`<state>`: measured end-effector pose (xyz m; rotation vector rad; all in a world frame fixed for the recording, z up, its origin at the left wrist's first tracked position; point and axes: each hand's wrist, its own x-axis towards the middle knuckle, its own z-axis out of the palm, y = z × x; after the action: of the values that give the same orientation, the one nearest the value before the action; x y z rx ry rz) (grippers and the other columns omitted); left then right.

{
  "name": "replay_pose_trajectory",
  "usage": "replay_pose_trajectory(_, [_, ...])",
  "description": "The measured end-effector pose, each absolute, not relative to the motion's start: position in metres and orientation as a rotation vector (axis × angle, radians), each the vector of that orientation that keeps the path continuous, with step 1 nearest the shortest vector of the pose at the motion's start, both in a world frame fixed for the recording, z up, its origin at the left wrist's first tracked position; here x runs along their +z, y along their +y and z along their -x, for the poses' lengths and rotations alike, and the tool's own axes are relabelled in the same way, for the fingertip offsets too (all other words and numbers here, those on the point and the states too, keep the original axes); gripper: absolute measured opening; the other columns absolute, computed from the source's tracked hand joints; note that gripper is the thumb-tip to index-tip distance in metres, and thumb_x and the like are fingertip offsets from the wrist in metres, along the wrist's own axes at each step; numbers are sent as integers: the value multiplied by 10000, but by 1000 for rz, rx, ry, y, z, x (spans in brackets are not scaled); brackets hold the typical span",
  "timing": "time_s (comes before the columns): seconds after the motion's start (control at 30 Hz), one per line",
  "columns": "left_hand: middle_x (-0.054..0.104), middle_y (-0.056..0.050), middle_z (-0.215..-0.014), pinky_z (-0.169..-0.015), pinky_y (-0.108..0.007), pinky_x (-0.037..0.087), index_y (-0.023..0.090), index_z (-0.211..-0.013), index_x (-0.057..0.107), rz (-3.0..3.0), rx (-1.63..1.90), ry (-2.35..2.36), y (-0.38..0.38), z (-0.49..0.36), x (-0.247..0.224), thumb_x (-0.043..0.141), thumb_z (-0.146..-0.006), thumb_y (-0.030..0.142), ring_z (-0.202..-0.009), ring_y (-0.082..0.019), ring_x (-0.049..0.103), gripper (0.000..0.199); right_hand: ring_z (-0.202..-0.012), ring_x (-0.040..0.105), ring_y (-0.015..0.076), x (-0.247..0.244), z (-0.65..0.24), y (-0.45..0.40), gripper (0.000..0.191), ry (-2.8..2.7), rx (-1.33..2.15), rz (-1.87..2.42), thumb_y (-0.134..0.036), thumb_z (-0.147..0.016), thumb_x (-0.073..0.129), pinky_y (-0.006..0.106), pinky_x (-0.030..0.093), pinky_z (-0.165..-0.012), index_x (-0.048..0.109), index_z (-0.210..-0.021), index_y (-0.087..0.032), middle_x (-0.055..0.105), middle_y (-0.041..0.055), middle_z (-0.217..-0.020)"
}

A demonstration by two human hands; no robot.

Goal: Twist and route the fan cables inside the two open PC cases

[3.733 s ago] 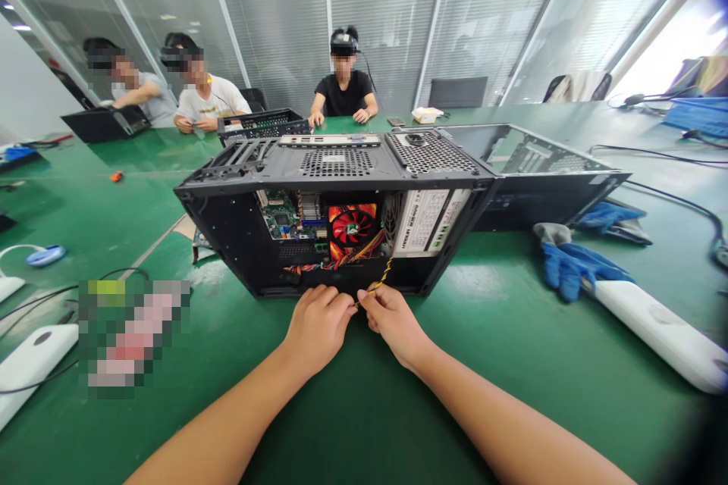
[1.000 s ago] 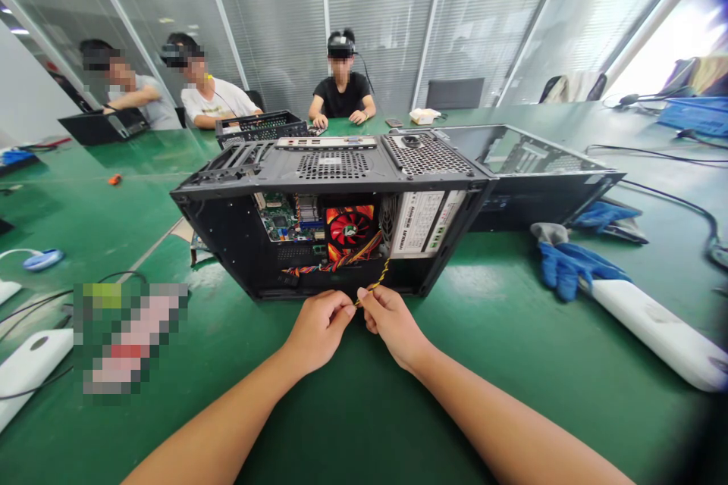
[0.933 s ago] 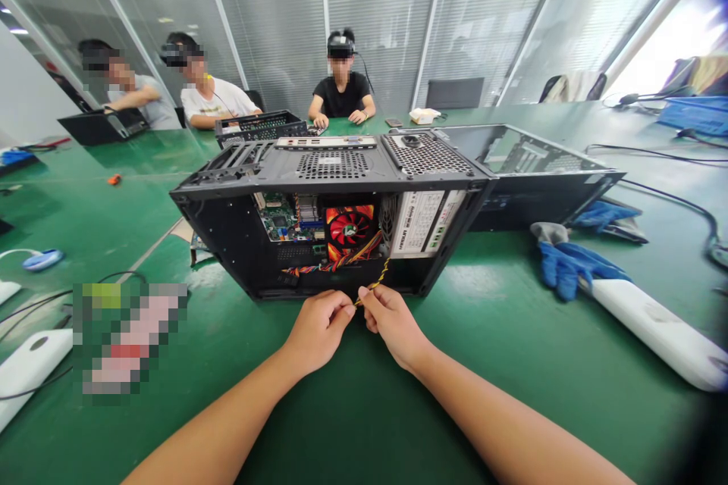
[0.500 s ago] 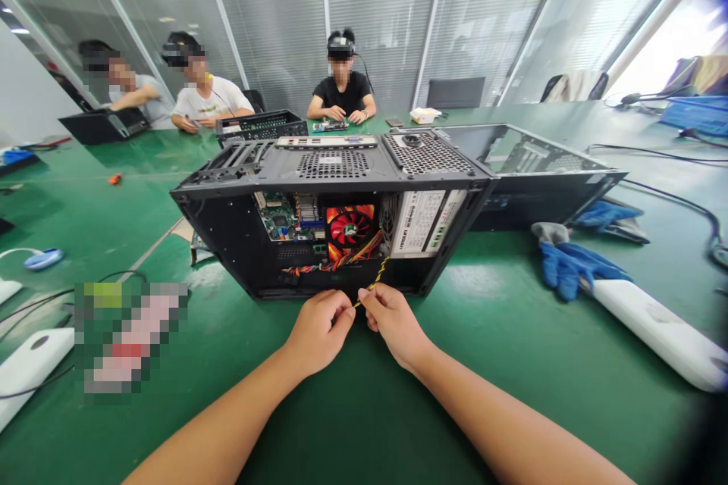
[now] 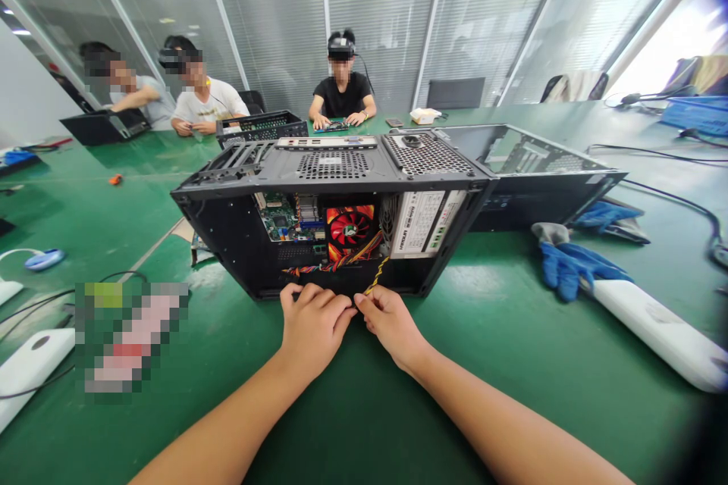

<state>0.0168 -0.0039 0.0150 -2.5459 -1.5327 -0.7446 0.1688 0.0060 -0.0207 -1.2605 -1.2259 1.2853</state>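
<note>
An open black computer case (image 5: 227, 235) lies on its side before me, its inside facing me. Within it show a motherboard (image 5: 278, 221), a red cooling fan (image 5: 349, 229), a white-labelled power supply (image 5: 426, 223) and a bundle of coloured wires (image 5: 324, 267). A twisted yellow-and-black cable (image 5: 380, 273) runs from near the power supply to my hands. My right hand (image 5: 392, 324) pinches it between thumb and forefinger. My left hand (image 5: 314, 324) is closed at thumb and forefinger around the cable's end, which is hidden, while its other fingers bend at the case's lower edge.
A second case part (image 5: 546, 201) stands at the right behind the first. Blue work gloves (image 5: 574, 265) and a white power strip (image 5: 654, 330) lie on the right. Another white strip (image 5: 37, 364) is at the left. Three people sit across the green table (image 5: 500, 394).
My left hand has turned, its outer fingers lifting and spreading toward the case's edge. My right hand keeps its pinch on the cable in nearly the same spot.
</note>
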Motion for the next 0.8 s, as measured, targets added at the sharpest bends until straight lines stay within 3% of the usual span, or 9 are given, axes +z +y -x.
replay_pose_trajectory(0.17, [670,-28,-851,-794,-397,324,212,-915,650,2560,-831,-1499,-4,-18,9,565,-903,248,-850,-216,532,93,-484,359,95,-21,-169,6,339,-1249,1265,1269,-441,-809,599,252,260,-460,475,-608,-198,441,-40,-523])
replay_pose_trajectory(0.57, [592,-87,-972,-759,-344,457,155,-1023,595,2555,-1012,-1369,-1,-21,-6,417,-940,115,-845,-202,538,201,-470,330,73,-13,-168,4,400,-1017,1488,1114,-489,-731,700,251,210,-471,483,-599,-180,421,-62,-496])
replay_pose_trajectory(0.8, [574,-82,-925,-776,-356,481,151,-940,572,2602,-1064,-1318,-1,-20,-1,457,-932,148,-855,-199,547,115,-468,326,70,-12,-167,4,412,-969,1528,1082,-495,-697,731,249,219,-476,486,-603,-177,416,-68,-490])
